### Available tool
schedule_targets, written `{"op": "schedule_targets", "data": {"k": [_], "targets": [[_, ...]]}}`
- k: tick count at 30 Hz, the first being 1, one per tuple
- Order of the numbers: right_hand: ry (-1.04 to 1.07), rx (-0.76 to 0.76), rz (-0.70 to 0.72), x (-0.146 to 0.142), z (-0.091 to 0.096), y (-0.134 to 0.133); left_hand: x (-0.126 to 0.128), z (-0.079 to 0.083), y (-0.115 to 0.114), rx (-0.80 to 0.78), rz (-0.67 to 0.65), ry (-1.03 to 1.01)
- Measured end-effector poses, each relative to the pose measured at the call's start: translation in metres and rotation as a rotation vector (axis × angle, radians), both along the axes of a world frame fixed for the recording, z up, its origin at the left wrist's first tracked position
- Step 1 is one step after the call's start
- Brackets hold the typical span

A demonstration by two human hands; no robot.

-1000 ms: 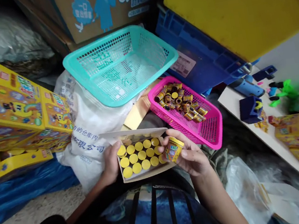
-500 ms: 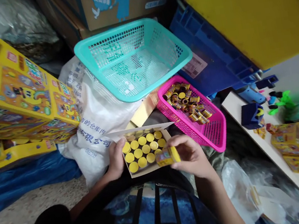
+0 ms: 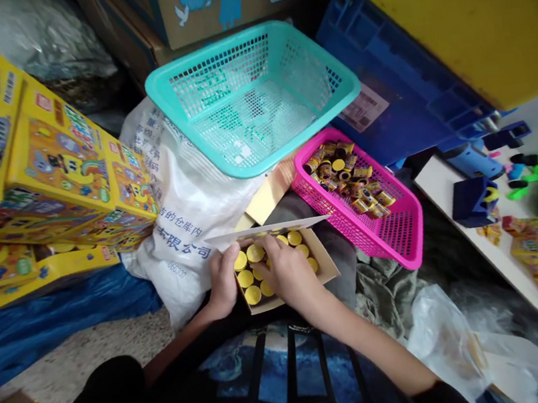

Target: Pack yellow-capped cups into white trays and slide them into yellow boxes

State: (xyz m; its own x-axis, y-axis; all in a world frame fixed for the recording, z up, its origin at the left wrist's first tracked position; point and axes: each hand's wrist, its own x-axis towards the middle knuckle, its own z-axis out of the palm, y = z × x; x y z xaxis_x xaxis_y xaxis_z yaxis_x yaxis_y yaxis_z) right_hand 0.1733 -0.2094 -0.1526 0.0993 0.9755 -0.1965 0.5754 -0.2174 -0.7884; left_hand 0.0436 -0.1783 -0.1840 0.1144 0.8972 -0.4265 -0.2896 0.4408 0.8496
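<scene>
Our left hand [image 3: 223, 282] clamps the cardboard box [image 3: 326, 267], its fingers [image 3: 224, 256] curled over the left wall. Our right hand [image 3: 287, 274] presses down inside, its fingers [image 3: 268, 245] bent among the round yellow-capped tins [image 3: 247, 277] standing upright; we cannot tell whether they grip one. Just beyond the box, a pink plastic mesh basket [image 3: 408, 234] holds a heap of loose gold tins [image 3: 347, 180].
</scene>
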Motion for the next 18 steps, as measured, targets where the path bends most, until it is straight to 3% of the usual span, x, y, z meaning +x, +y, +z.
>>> {"op": "schedule_targets", "data": {"k": [2,5,8,10,13,14,18], "targets": [[0.026,0.011,-0.004,-0.001,0.006,-0.004,-0.002,-0.001,0.001,0.001,0.002,0.022],[-0.004,0.125,-0.011,0.016,0.036,-0.009,-0.006,-0.005,0.001,-0.045,-0.01,0.046],[-0.185,0.274,-0.196,0.07,0.07,0.001,-0.009,-0.013,0.002,-0.111,0.014,0.02],[-0.38,0.193,-0.379,0.122,0.081,0.02,-0.01,-0.017,0.004,-0.151,0.034,0.014],[-0.531,-0.219,-0.544,0.195,0.07,0.054,-0.009,-0.019,0.005,-0.185,0.036,0.028],[-0.52,-0.277,-0.566,0.213,0.061,0.063,-0.009,-0.018,0.005,-0.195,0.034,0.033],[-0.384,-0.258,-0.566,0.241,0.027,0.076,-0.007,-0.011,0.005,-0.237,0.05,-0.016]]}}
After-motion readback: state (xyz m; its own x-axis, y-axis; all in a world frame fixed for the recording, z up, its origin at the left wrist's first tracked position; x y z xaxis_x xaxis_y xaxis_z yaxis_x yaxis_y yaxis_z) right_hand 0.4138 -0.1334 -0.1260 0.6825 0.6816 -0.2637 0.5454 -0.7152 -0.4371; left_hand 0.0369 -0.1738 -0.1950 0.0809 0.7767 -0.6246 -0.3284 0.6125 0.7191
